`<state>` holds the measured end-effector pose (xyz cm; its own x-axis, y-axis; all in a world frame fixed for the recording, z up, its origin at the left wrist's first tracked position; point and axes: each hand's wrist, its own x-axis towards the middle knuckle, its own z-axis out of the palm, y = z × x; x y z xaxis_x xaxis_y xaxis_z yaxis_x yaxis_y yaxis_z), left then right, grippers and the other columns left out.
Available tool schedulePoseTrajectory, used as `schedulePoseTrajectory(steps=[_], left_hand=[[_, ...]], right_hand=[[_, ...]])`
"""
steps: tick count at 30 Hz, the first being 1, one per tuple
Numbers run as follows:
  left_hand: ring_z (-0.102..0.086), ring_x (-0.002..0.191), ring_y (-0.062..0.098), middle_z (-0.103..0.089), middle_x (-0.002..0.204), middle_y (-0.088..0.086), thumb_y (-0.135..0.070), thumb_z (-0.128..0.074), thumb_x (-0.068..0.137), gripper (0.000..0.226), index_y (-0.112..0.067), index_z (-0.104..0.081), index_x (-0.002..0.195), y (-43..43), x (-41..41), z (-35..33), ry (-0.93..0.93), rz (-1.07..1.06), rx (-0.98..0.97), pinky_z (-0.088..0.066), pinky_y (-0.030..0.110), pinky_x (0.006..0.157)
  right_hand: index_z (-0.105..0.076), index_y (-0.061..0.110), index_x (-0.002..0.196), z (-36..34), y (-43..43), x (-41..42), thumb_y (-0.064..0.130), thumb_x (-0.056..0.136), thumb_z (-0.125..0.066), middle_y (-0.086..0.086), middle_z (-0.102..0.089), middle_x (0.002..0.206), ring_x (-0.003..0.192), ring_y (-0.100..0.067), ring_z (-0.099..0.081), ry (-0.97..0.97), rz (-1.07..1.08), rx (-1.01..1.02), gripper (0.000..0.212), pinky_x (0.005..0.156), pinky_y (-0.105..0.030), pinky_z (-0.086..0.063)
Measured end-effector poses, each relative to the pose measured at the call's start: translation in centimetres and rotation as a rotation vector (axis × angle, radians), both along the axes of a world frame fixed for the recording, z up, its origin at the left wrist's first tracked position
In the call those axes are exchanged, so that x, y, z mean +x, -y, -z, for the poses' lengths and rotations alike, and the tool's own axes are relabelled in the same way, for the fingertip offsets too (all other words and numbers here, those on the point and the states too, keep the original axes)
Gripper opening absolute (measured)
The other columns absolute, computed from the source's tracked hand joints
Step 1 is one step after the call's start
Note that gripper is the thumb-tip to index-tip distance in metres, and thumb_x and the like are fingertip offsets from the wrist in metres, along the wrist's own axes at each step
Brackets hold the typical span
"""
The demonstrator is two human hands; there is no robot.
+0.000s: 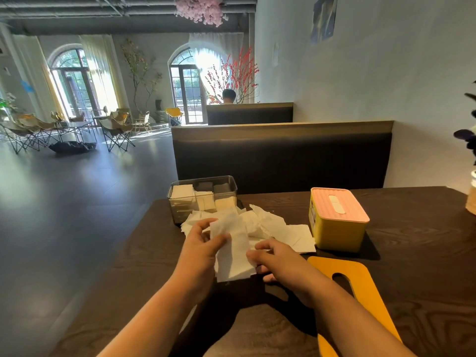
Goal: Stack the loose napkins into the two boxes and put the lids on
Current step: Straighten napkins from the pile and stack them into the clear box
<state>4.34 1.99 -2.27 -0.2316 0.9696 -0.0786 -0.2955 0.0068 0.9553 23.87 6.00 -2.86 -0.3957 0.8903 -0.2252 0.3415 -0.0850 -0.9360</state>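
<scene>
A pile of loose white napkins (270, 228) lies on the dark wooden table (412, 253). Both hands hold one unfolded napkin (233, 256) just above the table: my left hand (199, 243) pinches its left edge, my right hand (273, 256) grips its right edge. Behind the pile stands a clear box (177, 202) without a lid, with napkins stacked inside. To the right stands a yellow box (337, 233) with a pink slotted lid (337, 204) on it. A flat yellow lid (360, 287) with an oval slot lies on the table by my right forearm.
A dark booth bench (280, 155) backs the table's far edge. A wall runs along the right, with a potted plant (471, 155) at the table's right edge. The table's left edge drops to an open floor with folding chairs (116, 130) far off. A person sits in a distant booth.
</scene>
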Motion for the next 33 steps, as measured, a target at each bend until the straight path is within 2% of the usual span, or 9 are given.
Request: schedulePoseTrajectory(steps=[4, 9, 12, 14, 17, 22, 27, 31, 33], left_hand=[[-0.065, 0.121, 0.039, -0.065, 0.134, 0.012, -0.009, -0.063, 0.099, 0.04, -0.021, -0.058, 0.138, 0.0, -2.1, -1.1, 0.221, 0.063, 0.008, -0.063, 0.053, 0.082], [-0.065, 0.115, 0.037, -0.063, 0.131, 0.012, -0.012, -0.054, 0.105, 0.032, -0.02, -0.055, 0.136, -0.5, -4.0, -0.7, 0.262, 0.006, -0.003, -0.064, 0.043, 0.066], [-0.061, 0.116, 0.03, -0.059, 0.133, 0.007, -0.01, -0.053, 0.104, 0.03, -0.025, -0.057, 0.129, -1.2, -4.6, 1.0, 0.102, -0.092, -0.005, -0.058, 0.039, 0.076], [-0.059, 0.117, 0.027, -0.056, 0.133, 0.002, -0.006, -0.055, 0.101, 0.038, -0.032, -0.055, 0.129, -1.5, -4.9, 2.1, -0.057, -0.112, 0.027, -0.056, 0.037, 0.08], [-0.06, 0.117, 0.019, -0.054, 0.134, -0.005, -0.005, -0.058, 0.099, 0.051, -0.04, -0.05, 0.135, -1.9, -5.8, 3.1, -0.213, -0.019, 0.061, -0.057, 0.034, 0.086], [-0.065, 0.12, 0.023, -0.058, 0.137, -0.008, -0.008, -0.072, 0.092, 0.067, -0.047, -0.047, 0.14, -1.5, -8.3, 3.0, -0.36, 0.195, 0.167, -0.063, 0.038, 0.088], [-0.073, 0.101, 0.018, -0.064, 0.125, -0.004, -0.002, -0.069, 0.085, 0.06, -0.043, -0.058, 0.128, -0.8, -8.4, 3.5, -0.687, 0.297, 0.095, -0.064, 0.036, 0.085], [-0.074, 0.094, 0.02, -0.07, 0.114, -0.001, -0.003, -0.07, 0.085, 0.048, -0.038, -0.064, 0.118, -0.8, -8.4, 3.6, -0.715, 0.229, 0.08, -0.064, 0.035, 0.079], [-0.072, 0.096, 0.019, -0.069, 0.117, -0.002, -0.003, -0.07, 0.087, 0.05, -0.039, -0.063, 0.121, -0.8, -8.4, 3.7, -0.703, 0.186, 0.092, -0.063, 0.031, 0.079]], right_hand=[[-0.062, 0.031, 0.12, -2.6, 0.4, -2.2, 0.053, 0.097, -0.066, -0.006, -0.072, 0.121, 0.107, -0.021, -0.073, -0.083, -0.101, -0.106, 0.032, 0.09, -0.035, -0.06], [-0.064, 0.025, 0.123, -3.1, 0.7, -7.2, 0.048, 0.1, -0.065, -0.002, -0.071, 0.121, 0.111, -0.023, -0.07, -0.163, -0.053, -0.12, 0.033, 0.096, -0.041, -0.062], [-0.064, 0.032, 0.133, -1.0, 0.8, -9.4, 0.04, 0.102, -0.063, 0.007, -0.072, 0.12, 0.109, -0.018, -0.07, -0.11, -0.064, 0.002, 0.032, 0.095, -0.044, -0.061], [-0.067, 0.039, 0.126, 0.1, 0.9, -9.7, 0.034, 0.101, -0.061, 0.014, -0.074, 0.114, 0.104, -0.012, -0.071, -0.068, -0.082, 0.108, 0.026, 0.095, -0.042, -0.061], [-0.063, 0.04, 0.124, 0.4, 1.1, -9.0, 0.032, 0.102, -0.057, 0.015, -0.07, 0.116, 0.103, -0.008, -0.067, 0.047, -0.07, 0.276, 0.025, 0.091, -0.036, -0.061], [-0.046, 0.05, 0.135, -0.4, 1.3, -7.3, 0.03, 0.098, -0.056, 0.011, -0.06, 0.126, 0.102, -0.009, -0.063, 0.262, -0.173, 0.488, 0.043, 0.089, -0.037, -0.061], [-0.046, 0.039, 0.125, 0.0, 0.9, -7.3, 0.033, 0.091, -0.06, 0.01, -0.053, 0.123, 0.106, -0.013, -0.056, 0.441, -0.264, 0.497, 0.038, 0.093, -0.039, -0.053], [-0.052, 0.037, 0.108, 0.6, 0.4, -7.0, 0.026, 0.091, -0.061, 0.009, -0.063, 0.105, 0.089, -0.011, -0.061, 0.34, -0.169, 0.441, 0.023, 0.071, -0.031, -0.052], [-0.058, 0.036, 0.104, 0.6, 0.5, -7.3, 0.022, 0.093, -0.061, 0.01, -0.065, 0.101, 0.088, -0.01, -0.062, 0.294, -0.113, 0.483, 0.018, 0.073, -0.036, -0.055]])
